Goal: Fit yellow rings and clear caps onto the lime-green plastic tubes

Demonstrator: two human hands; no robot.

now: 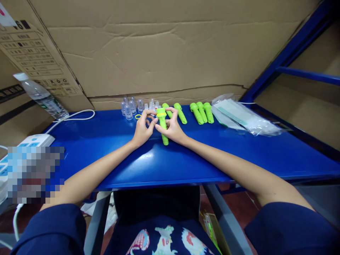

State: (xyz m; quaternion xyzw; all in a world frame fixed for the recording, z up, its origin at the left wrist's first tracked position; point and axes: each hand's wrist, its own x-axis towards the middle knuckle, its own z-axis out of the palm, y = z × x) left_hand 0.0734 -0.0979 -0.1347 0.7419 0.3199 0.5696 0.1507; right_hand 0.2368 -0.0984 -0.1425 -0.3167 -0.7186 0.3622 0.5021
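Note:
A lime-green flashlight [164, 132] stands slightly tilted between my hands, its wide head up and away from me. My right hand [174, 129] is wrapped round its body, with the index finger at the head's right side. A yellow ring [160, 114] sits around the head. My left hand [144, 129] pinches at the left side of this ring with index finger and thumb. Just beyond my left hand, another yellow ring [137, 116] lies on the table, beside several clear plastic caps [129, 112]. Smaller clear pieces [151, 105] stand behind the fingers, partly hidden.
More green flashlights [196, 113] lie at the back of the blue table [127, 170]. Clear plastic bags [241, 115] rest to the right. At left are a water bottle [44, 95], a white cable [79, 116] and a power strip [34, 141]. A cardboard wall [159, 53] closes the back.

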